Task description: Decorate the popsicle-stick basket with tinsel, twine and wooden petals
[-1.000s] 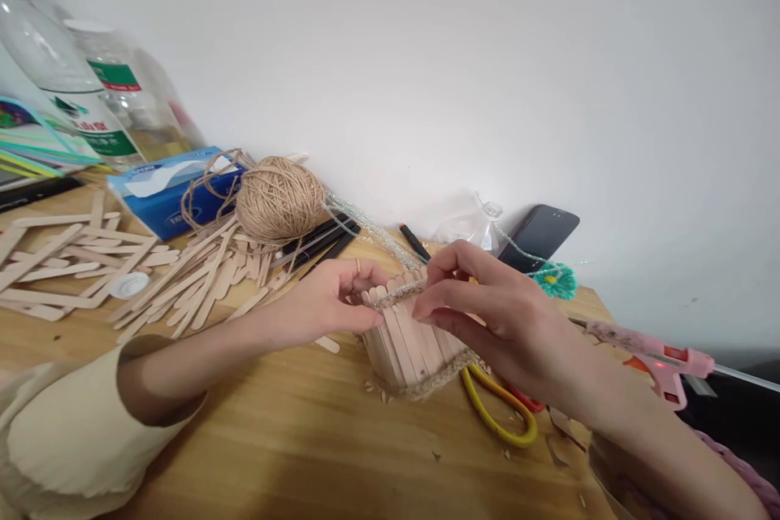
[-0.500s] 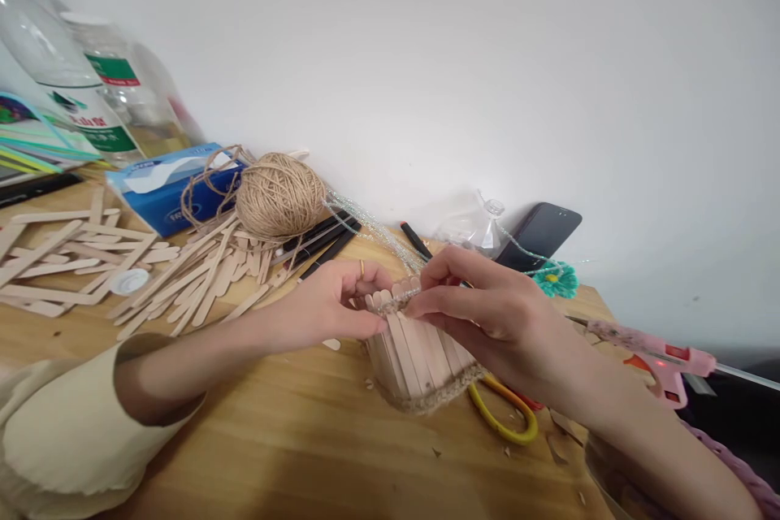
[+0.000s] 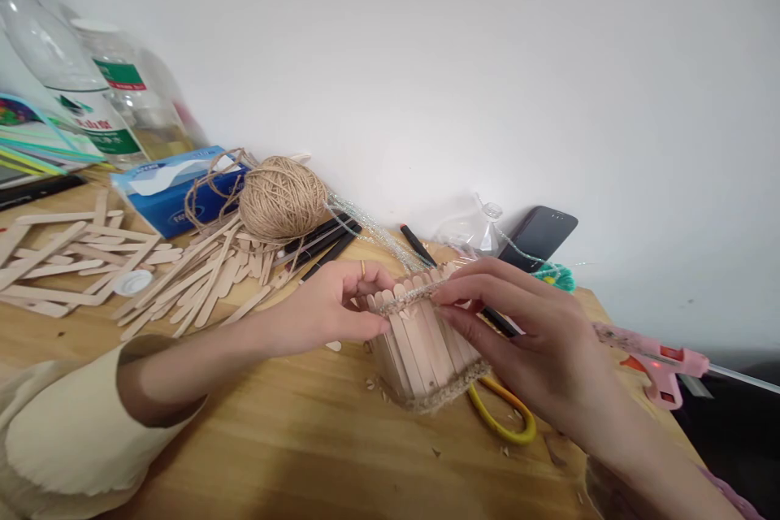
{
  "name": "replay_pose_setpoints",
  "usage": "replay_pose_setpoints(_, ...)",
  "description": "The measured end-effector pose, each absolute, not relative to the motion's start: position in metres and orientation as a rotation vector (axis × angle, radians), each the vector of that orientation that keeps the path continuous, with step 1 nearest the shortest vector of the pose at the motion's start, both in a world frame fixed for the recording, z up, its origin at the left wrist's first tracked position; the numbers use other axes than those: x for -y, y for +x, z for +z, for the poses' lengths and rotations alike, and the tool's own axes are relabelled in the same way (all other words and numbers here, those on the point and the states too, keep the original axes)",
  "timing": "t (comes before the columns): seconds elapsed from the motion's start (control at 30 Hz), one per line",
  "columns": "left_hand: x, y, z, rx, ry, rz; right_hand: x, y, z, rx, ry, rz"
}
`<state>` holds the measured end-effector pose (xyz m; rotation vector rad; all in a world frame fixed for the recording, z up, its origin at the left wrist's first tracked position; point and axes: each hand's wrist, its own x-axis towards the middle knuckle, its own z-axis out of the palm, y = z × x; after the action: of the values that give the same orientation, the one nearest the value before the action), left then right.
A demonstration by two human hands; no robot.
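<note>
A small pot made of upright wooden craft sticks [image 3: 420, 345] stands on the wooden table [image 3: 292, 439], with jute braid round its base and a strip of jute trim [image 3: 409, 298] along its rim. My left hand [image 3: 332, 310] grips the pot's left side, thumb on the sticks and fingers over the rim. My right hand [image 3: 521, 325] pinches the trim against the rim on the right side, fingers closed on it.
A ball of jute twine [image 3: 281, 198], loose craft sticks [image 3: 110, 264], a blue tissue box [image 3: 176, 188] and plastic bottles [image 3: 79, 97] lie at the left. Black pens [image 3: 322, 240], a phone [image 3: 539, 234], yellow-handled scissors [image 3: 505, 422] and a pink glue gun [image 3: 661, 361] lie nearby.
My right hand has slid rightward along the rim, pressing the trim down. The pot has tilted and turned slightly. My left hand has stayed on the pot's left side.
</note>
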<state>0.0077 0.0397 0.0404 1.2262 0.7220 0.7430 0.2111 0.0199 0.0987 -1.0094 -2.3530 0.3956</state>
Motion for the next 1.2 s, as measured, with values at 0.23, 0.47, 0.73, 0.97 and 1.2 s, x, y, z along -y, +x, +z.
replay_pose_setpoints(0.23, -0.035, 0.009, 0.044, -0.788, 1.309, 0.732, -0.017, 0.209, 0.094, 2.304, -1.156, 0.596)
replay_pose_setpoints(0.47, -0.033, 0.011, 0.047, -0.777, 1.241, 0.752, -0.006, 0.208, 0.094, 2.202, -1.16, 0.453)
replay_pose_setpoints(0.73, -0.02, 0.02, 0.041, -0.794, 1.182, 0.855, 0.014, 0.206, 0.055, 2.112, -1.225, -0.221)
replay_pose_setpoints(0.97, -0.02, 0.016, 0.03, -0.71, 1.076, 0.686, 0.011, 0.208, 0.036, 2.229, -1.418, 0.014)
replay_pose_setpoints(1.2, -0.028, 0.009, 0.042, -1.014, 1.203, 0.499, 0.011, 0.201, 0.032, 2.327, -1.373, -0.224)
